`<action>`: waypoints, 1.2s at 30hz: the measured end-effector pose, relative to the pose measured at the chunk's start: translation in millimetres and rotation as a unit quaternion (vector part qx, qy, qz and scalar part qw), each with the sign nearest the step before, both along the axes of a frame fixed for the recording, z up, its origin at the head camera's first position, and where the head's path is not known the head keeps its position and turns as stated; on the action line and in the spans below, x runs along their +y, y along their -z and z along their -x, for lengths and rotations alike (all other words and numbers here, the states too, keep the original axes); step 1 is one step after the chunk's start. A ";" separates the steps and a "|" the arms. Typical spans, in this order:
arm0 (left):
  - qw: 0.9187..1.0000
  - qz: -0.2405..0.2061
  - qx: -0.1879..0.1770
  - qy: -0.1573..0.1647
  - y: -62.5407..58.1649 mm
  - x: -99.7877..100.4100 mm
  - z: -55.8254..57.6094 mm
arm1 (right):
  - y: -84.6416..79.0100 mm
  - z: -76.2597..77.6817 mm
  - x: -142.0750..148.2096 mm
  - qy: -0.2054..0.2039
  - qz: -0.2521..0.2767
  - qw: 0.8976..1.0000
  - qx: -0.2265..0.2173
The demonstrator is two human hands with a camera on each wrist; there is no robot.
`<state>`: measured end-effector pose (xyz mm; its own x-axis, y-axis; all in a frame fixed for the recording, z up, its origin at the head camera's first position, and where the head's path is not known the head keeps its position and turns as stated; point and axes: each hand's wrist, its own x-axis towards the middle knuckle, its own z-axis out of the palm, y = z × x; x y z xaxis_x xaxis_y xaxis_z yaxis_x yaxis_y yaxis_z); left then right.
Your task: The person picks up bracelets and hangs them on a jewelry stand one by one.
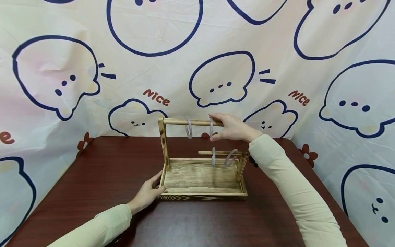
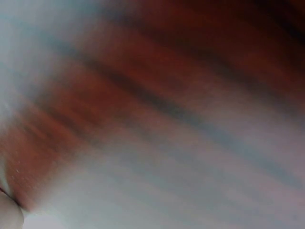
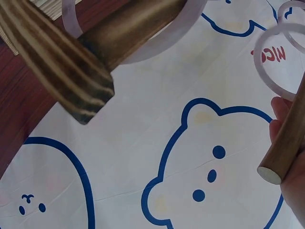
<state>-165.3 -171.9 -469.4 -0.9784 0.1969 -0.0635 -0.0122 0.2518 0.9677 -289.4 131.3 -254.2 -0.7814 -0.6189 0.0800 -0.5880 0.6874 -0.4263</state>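
A wooden rack [image 1: 203, 197] with a tray base and two rods stands on the table. My left hand [image 1: 146, 193] grips the tray's left end, its thumb over the front corner. At the free right end of the upper rod [image 1: 176, 121], my right hand [image 1: 232, 127] holds a pale bangle [image 1: 211, 127] between fingers and thumb, the bangle round the rod. Another bangle [image 1: 189, 128] hangs further left on that rod. Two more, one upright bangle [image 1: 213, 157] and one tilted bangle [image 1: 230, 157], hang on the lower rod [image 3: 138, 36]. The left wrist view is blurred.
The rack rests on a dark red-brown table [image 1: 102, 171]. Behind and beside it hangs a pale cloth [image 1: 172, 79] with blue cartoon outlines. The lower rod's post [image 1: 242, 166] rises at the tray's right end, below my right forearm.
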 end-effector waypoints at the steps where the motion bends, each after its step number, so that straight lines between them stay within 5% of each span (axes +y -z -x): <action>1: 1.000 -0.001 0.001 0.001 -0.3 0.1 0.0 | 0.0 0.0 -0.1 0.000 0.001 1.000 0.001; 18: 1.000 0.012 0.006 -0.006 -3.2 -0.5 -1.0 | 2.1 1.0 4.0 -0.005 0.056 0.998 0.007; 28: 1.000 0.016 -0.008 -0.009 -1.8 0.4 -1.8 | 16.8 -7.9 12.4 0.010 0.169 0.979 0.114; 36: 1.000 0.021 -0.014 -0.018 -2.2 0.1 -1.6 | 28.6 -23.8 23.6 0.032 0.202 0.964 0.168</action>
